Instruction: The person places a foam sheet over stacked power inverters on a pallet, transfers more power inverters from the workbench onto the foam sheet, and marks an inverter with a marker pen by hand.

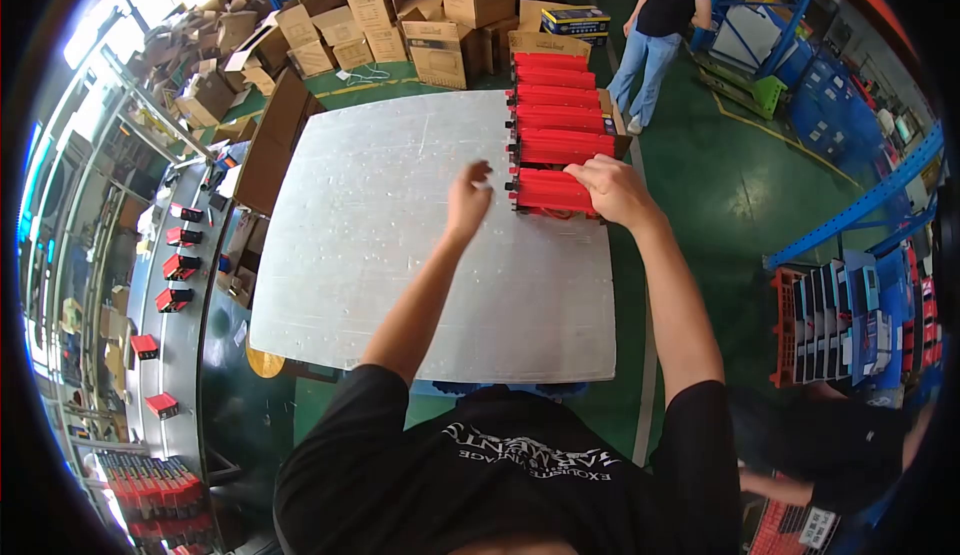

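Units (562,145) in red stand in a close row at the upper centre of the frame, side by side along the table's right edge, each with its long axis running roughly left to right across the picture and dark fittings at its left end. The nearest unit (553,192), lowest in the row, lies between the two hands. The right hand (615,190) is the nearer one: its fingers are bent down at that unit's right end and appear to touch it, though I cannot tell whether they grip it or only rest there. The left hand (472,198) hangs above the table near the unit's left end but apart from it, blurred, with fingers loosely curled, thumb apart and nothing visible between them. Beneath is a pale table (400,235), marked with small light specks, its surface spreading to the left and below the row. Around it is a green floor (735,205); cartons (380,25) are heaped at the upper left, a bench (185,355) with small red-and-black items runs down the left side, a person (660,30) stands at the upper right, and a red crate (788,330) sits at the right.
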Demonstrator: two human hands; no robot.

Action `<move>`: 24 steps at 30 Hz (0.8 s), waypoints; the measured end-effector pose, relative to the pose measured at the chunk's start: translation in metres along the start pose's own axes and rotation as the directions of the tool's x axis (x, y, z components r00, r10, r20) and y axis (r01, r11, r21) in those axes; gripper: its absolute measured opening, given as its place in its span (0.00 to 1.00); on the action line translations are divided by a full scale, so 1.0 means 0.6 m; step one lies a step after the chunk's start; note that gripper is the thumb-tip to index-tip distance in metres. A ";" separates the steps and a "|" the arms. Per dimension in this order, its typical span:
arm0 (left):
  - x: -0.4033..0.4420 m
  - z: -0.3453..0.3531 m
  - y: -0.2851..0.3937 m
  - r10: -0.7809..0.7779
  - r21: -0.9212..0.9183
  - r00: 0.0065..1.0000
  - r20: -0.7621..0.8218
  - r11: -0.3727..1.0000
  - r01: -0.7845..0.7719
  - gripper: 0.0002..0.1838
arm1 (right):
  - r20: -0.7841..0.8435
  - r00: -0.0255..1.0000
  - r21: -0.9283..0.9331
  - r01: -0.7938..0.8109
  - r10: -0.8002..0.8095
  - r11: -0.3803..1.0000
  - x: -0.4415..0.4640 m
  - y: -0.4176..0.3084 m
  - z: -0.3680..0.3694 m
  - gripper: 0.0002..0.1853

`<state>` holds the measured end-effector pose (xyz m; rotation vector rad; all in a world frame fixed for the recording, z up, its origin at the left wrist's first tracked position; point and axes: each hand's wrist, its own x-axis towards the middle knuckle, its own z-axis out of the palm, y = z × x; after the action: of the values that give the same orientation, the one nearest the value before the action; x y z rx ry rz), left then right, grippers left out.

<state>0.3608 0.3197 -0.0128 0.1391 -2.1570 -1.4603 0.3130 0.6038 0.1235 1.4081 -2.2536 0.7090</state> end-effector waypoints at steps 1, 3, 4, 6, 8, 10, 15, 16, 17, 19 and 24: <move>-0.032 0.013 -0.008 -0.086 0.007 0.990 0.108 0.996 0.085 0.38 | 0.009 1.000 -0.013 0.015 -0.015 1.000 0.004 0.015 0.010 0.18; -0.070 0.054 -0.093 0.024 0.149 0.958 0.284 0.986 -0.069 0.52 | -0.021 0.999 0.017 -0.033 0.033 0.999 0.011 0.035 0.025 0.14; -0.077 0.063 -0.068 0.089 0.191 0.958 0.274 0.971 -0.144 0.52 | -0.012 0.999 0.026 -0.050 0.050 0.998 0.014 0.038 0.025 0.13; -0.081 0.065 0.008 0.016 0.243 0.963 0.270 0.966 -0.085 0.50 | -0.036 0.998 0.073 -0.053 0.056 0.996 0.020 0.040 0.020 0.08; -0.066 0.067 0.058 -0.245 0.276 0.928 0.280 0.947 0.166 0.46 | -0.008 0.998 0.066 -0.057 0.058 0.996 0.015 0.047 0.009 0.10; -0.075 0.089 0.030 -0.099 0.355 0.980 0.175 0.934 0.031 0.41 | -0.140 0.979 0.088 -0.136 0.148 0.987 0.006 0.043 0.000 0.13; -0.088 0.106 0.032 -0.012 0.441 0.997 0.072 0.897 -0.021 0.34 | -0.401 0.417 0.807 -0.260 0.816 0.530 -0.106 0.062 0.122 0.26; -0.086 0.107 0.027 -0.003 0.440 0.997 0.072 0.897 -0.029 0.34 | -0.273 0.480 0.868 -0.252 0.834 0.429 -0.117 0.046 0.125 0.27; -0.088 0.107 0.027 0.001 0.443 0.997 0.073 0.896 -0.033 0.33 | -0.138 0.539 0.914 -0.253 0.831 0.316 -0.122 0.026 0.130 0.29; -0.090 0.107 0.029 -0.002 0.420 0.997 0.079 0.907 -0.031 0.33 | -0.034 0.546 0.982 -0.138 0.837 0.130 -0.103 0.008 0.134 0.27; -0.081 0.103 0.039 0.017 0.424 0.995 0.103 0.904 -0.059 0.32 | -0.005 0.512 0.994 -0.094 0.859 0.062 -0.087 0.010 0.134 0.23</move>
<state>0.3778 0.3986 -0.0266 0.1826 -2.5180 -0.9682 0.3248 0.5947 0.0287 0.1880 -1.5481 2.7067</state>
